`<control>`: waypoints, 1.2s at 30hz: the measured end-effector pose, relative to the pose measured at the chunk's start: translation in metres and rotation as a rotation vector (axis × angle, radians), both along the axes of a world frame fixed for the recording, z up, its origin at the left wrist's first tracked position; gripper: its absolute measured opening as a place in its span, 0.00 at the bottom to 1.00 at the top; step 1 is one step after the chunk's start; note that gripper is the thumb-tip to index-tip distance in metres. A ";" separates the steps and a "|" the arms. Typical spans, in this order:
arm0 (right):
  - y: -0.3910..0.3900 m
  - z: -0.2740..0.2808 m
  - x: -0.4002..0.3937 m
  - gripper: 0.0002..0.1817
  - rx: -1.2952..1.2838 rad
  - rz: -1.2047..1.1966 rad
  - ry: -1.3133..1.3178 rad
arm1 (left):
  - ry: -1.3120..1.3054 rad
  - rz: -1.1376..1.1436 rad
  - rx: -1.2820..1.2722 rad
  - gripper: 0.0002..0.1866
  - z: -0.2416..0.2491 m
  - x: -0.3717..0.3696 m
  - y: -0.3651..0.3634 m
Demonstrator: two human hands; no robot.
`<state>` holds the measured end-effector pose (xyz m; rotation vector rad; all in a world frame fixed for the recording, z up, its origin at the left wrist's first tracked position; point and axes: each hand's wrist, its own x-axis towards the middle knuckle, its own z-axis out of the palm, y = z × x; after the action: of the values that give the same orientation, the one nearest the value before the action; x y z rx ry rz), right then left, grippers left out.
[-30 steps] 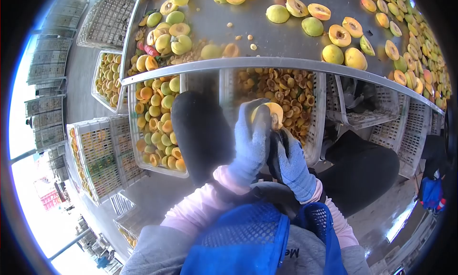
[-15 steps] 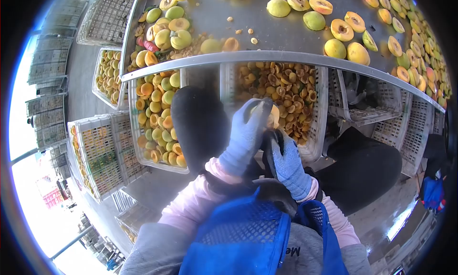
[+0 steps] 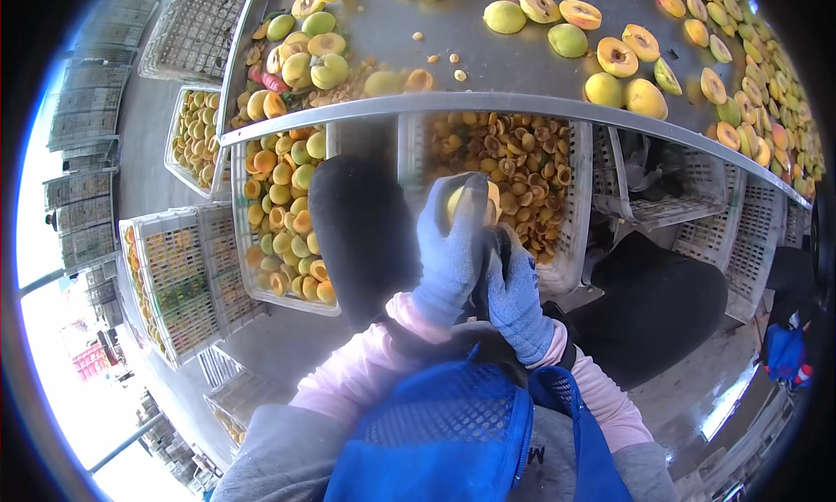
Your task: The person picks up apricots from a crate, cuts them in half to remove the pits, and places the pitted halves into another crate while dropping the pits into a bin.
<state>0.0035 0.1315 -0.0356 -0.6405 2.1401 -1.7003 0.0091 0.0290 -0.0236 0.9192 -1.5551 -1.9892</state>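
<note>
While both gloved hands sit close together above the lap, the left hand point(image 3: 448, 241) is curled tight around a yellow peach point(image 3: 470, 202), fingers wrapped over its top and side so only a sliver of fruit shows. Right hand point(image 3: 515, 289) is just beside it, touching the left hand, fingers folded closed around something dark; can't tell what it is, mostly hidden. Peach is held in the air, in front of the white crate of pits and scraps point(image 3: 522, 167) under the table edge. Left of that, another crate of whole and halved peaches point(image 3: 283, 215). Steel table point(image 3: 505, 62) above carries scattered whole fruit and cut halves. Pink sleeves, blue mesh apron point(image 3: 444, 441) at the bottom, dark trousers either side.
</note>
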 end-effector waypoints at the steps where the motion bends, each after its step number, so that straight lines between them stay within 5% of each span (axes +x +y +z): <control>1: 0.001 -0.001 -0.001 0.15 0.005 0.021 0.011 | -0.004 0.009 -0.033 0.10 -0.001 0.001 0.000; 6: 0.011 0.008 -0.008 0.20 0.080 0.175 -0.199 | -0.003 -0.024 -0.017 0.11 0.005 0.004 -0.002; 10: 0.015 0.006 -0.021 0.13 0.054 0.241 0.015 | -0.029 -0.107 0.068 0.12 0.004 0.006 -0.006; 12: 0.019 0.020 -0.026 0.13 0.115 0.277 -0.509 | -0.108 -0.180 -0.010 0.15 -0.001 0.006 -0.012; 14: 0.027 0.006 -0.024 0.14 0.203 0.297 0.658 | -0.093 -0.166 0.145 0.18 -0.002 0.004 -0.013; 15: 0.022 0.005 -0.019 0.16 0.023 0.206 -0.228 | -0.175 -0.246 -0.031 0.20 -0.007 0.005 -0.020; 16: 0.019 -0.006 -0.018 0.16 -0.009 0.230 -0.426 | -0.127 -0.209 0.077 0.20 -0.016 0.008 -0.020; 17: 0.016 -0.016 -0.013 0.16 -0.120 0.177 -0.304 | -0.139 -0.250 0.042 0.18 -0.034 0.011 -0.027; 19: 0.016 -0.051 -0.012 0.15 -0.185 0.211 -0.579 | -0.157 -0.321 -0.190 0.16 -0.018 0.005 -0.030; 20: 0.005 -0.031 -0.003 0.25 -0.262 0.088 -0.673 | -0.100 -0.331 -0.200 0.15 -0.011 0.004 -0.029; 22: 0.021 -0.003 -0.017 0.22 -0.459 0.423 -1.348 | 0.003 -0.425 -0.297 0.14 -0.020 0.009 -0.036; 23: 0.018 -0.009 -0.019 0.23 -0.677 0.651 -1.569 | 0.112 -0.507 -0.687 0.15 -0.070 0.013 -0.044; 25: 0.011 -0.027 -0.017 0.24 -1.120 1.127 -2.000 | 0.030 -0.553 -0.646 0.17 -0.077 0.017 -0.045; 26: 0.010 -0.031 -0.013 0.23 -1.161 1.146 -2.056 | -0.012 -0.577 -0.625 0.18 -0.078 0.019 -0.046; 28: 0.009 -0.020 -0.011 0.22 -1.109 0.995 -2.042 | 0.010 -0.560 -0.157 0.18 -0.078 0.028 -0.048; 32: 0.013 -0.008 -0.007 0.20 -0.975 0.847 -2.016 | 0.083 -0.563 -0.241 0.13 -0.018 0.025 -0.044; 34: 0.016 -0.006 -0.005 0.19 -0.977 0.851 -2.037 | 0.115 -0.566 -0.027 0.13 -0.033 0.024 -0.044; 35: 0.016 -0.005 -0.004 0.19 -1.007 0.867 -2.044 | 0.092 -0.615 -0.133 0.13 -0.016 0.024 -0.042; 36: 0.015 0.000 -0.002 0.19 -1.026 0.860 -2.056 | 0.194 -0.608 -0.514 0.14 -0.014 0.024 -0.041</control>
<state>0.0016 0.1467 -0.0351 0.1776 -0.4078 -1.3512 0.0330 -0.0117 -0.0378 0.0423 -2.2512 -1.7975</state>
